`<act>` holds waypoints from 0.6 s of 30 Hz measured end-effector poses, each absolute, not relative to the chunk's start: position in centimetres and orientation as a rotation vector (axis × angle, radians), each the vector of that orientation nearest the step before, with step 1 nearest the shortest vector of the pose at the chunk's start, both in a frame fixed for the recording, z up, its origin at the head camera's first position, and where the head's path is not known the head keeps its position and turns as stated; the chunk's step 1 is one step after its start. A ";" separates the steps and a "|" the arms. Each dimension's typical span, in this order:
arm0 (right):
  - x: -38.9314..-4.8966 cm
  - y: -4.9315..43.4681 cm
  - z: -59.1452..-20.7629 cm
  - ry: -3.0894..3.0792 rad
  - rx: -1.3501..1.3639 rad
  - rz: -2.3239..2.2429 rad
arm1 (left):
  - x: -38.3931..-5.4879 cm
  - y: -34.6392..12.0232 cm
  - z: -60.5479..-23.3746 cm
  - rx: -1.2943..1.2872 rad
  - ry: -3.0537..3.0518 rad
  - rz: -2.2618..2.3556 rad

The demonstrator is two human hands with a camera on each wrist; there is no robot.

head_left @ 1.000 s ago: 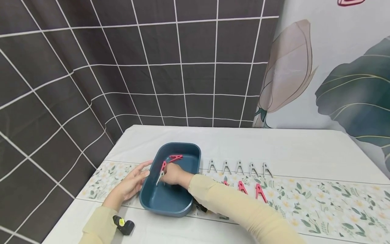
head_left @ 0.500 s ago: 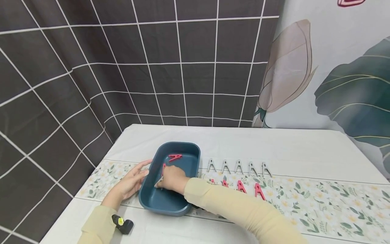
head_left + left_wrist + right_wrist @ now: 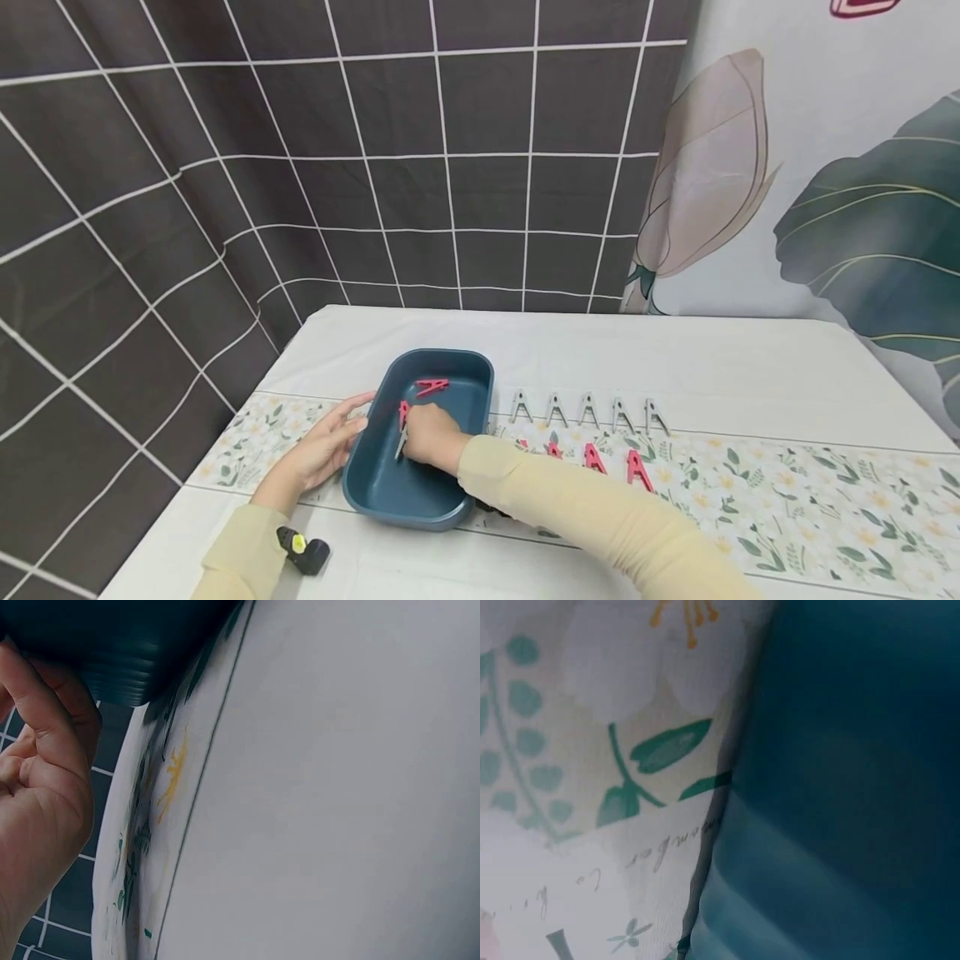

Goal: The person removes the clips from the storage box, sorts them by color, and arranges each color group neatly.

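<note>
A dark blue basin (image 3: 420, 492) stands on the cloth in the head view. Inside it, my right hand (image 3: 433, 433) pinches a grey clothespin (image 3: 401, 443) low over the floor; its fingertips are partly hidden. Just beyond the fingers is a red clothespin (image 3: 404, 412), and another red clothespin (image 3: 432, 386) lies farther back in the basin. My left hand (image 3: 324, 450) rests against the basin's left side with relaxed fingers. In the left wrist view, the left hand (image 3: 45, 750) touches the basin's wall (image 3: 127, 667). Only the basin's outer wall (image 3: 840, 787) and the cloth show in the right wrist view.
Right of the basin, several grey clothespins (image 3: 588, 408) stand in a row. In front of them runs a row of red clothespins (image 3: 594, 458), partly hidden by the right sleeve (image 3: 570, 500). A floral-banded white cloth (image 3: 750, 375) covers the table; a dark gridded curtain hangs behind.
My right hand has shifted slightly within the basin and turned the grey clothespin, first tilting it left, then bringing it more upright. The left hand has stayed against the basin.
</note>
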State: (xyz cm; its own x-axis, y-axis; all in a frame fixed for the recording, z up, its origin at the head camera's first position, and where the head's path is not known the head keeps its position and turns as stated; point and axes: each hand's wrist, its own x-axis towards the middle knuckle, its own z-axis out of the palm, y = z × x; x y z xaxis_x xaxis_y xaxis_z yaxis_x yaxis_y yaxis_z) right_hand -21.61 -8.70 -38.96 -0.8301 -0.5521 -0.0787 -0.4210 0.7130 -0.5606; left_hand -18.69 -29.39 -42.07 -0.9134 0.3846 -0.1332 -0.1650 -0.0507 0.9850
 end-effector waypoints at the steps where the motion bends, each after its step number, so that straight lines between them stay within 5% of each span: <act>1: -21.6 -8.6 -38.9 2.689 -0.775 -0.787 | -18.7 -29.4 -42.1 0.228 1.869 2.018; 18: -22.0 -7.6 -38.2 2.719 -0.791 -0.682 | -18.6 -29.2 -41.9 0.226 1.845 2.032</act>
